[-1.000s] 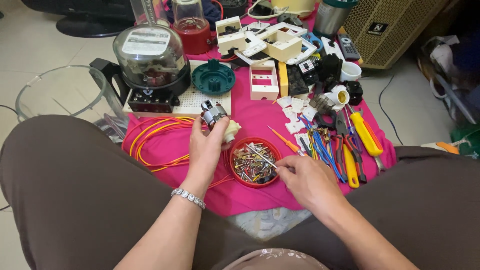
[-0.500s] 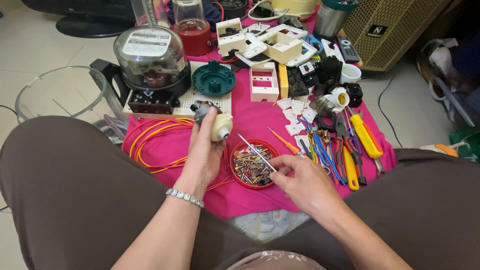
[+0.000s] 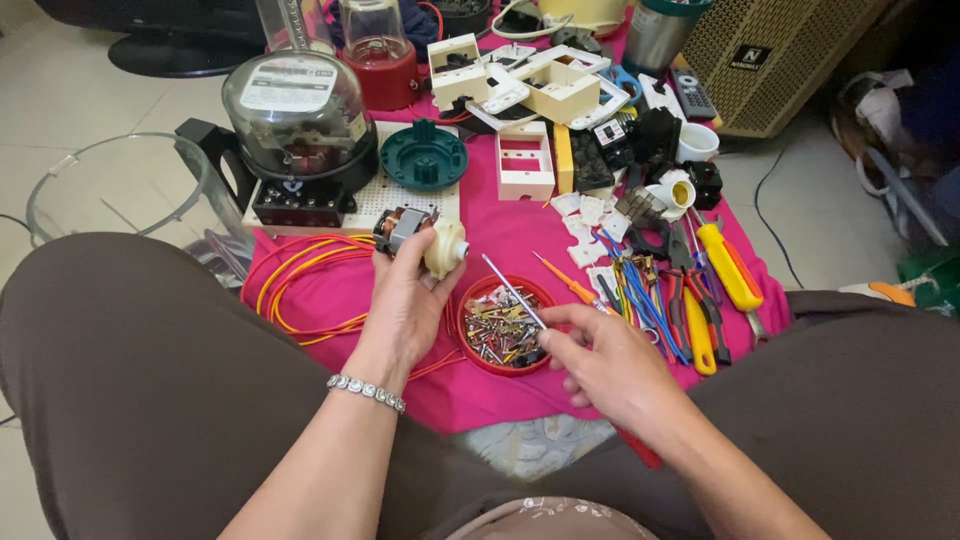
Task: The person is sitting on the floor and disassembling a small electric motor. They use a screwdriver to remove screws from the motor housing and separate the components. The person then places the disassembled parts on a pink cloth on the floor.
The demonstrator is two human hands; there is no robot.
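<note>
- Clearly the motor (image 3: 418, 238) sits in the left hand (image 3: 405, 300), fingers wrapped around its body, raised just above the pink cloth (image 3: 520, 215).
- It looks dense and rigid, probably heavy for its bulk; its cream end cap seems smooth and could slip, so the metal core is the better hold.
- Right hand (image 3: 600, 362) pinches a thin screwdriver (image 3: 512, 291) between fingertips, its shaft slanting over the red dish (image 3: 470, 300) of screws.
- That tool is light and stiff, and apt to roll.
- Cloth is soft and crowded: orange wire (image 3: 300, 280), pliers (image 3: 690, 300), a meter (image 3: 298, 125).
- Tiled floor lies around, with a speaker (image 3: 790, 60) behind.
</note>
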